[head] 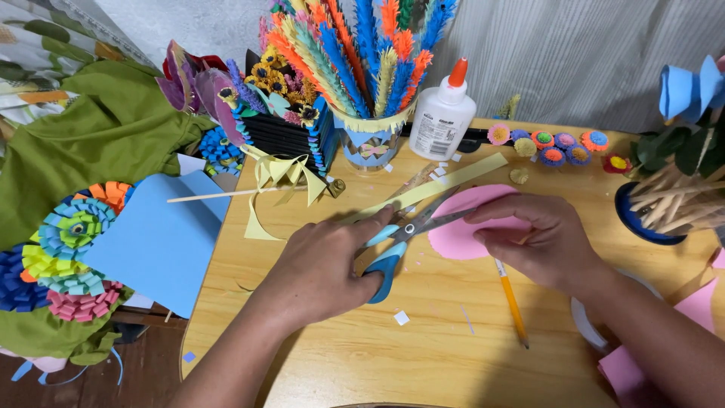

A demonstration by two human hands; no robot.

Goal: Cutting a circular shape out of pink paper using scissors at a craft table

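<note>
A wooden table (423,355) in front of a grey curtain is covered with paper craft. The blue-handled scissors (400,245) are gripped by the left hand (321,268), fingers closed through the loops, blades parted at the edge of a pink paper piece (468,223). This paper is pinched by the closed right hand (544,242), probably so it stays steady. A pencil (512,302) and a glue bottle (443,113) are kept near, within reach.

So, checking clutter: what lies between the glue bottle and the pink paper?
In the head view, a pale yellow paper strip lies between the glue bottle and the pink paper.
</note>
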